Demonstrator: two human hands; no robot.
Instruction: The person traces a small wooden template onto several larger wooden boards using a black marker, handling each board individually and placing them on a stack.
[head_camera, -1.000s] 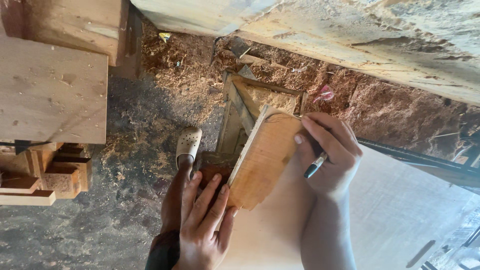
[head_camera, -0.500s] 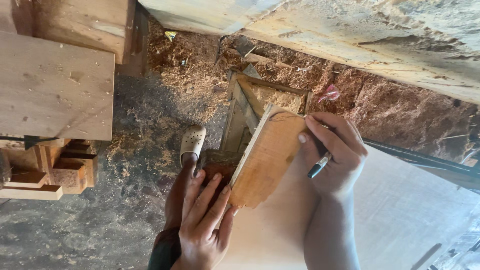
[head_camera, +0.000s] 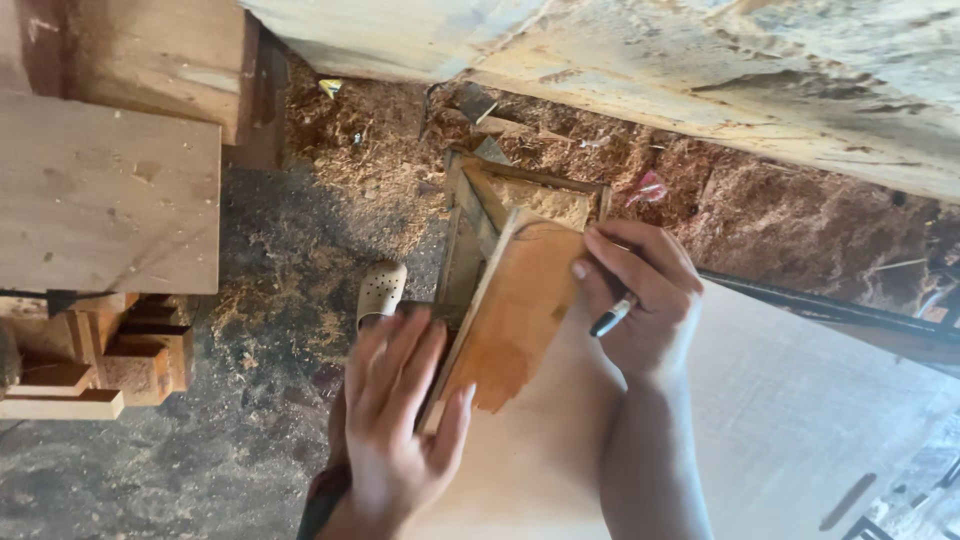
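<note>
The left hand (head_camera: 400, 420) lies flat, fingers spread, pinning a brown template (head_camera: 515, 310) on the pale board (head_camera: 780, 420). The right hand (head_camera: 640, 300) grips a pen (head_camera: 612, 315) at the template's edge. This looks like tracing; the line calls for a steady template.

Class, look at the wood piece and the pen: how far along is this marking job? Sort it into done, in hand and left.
Done: the wood piece lies on the pale board. In hand: the left hand presses its lower end, and the right hand steadies its top edge while gripping a pen. Left: no drawn line shows on the board, so tracing looks unfinished.
</note>
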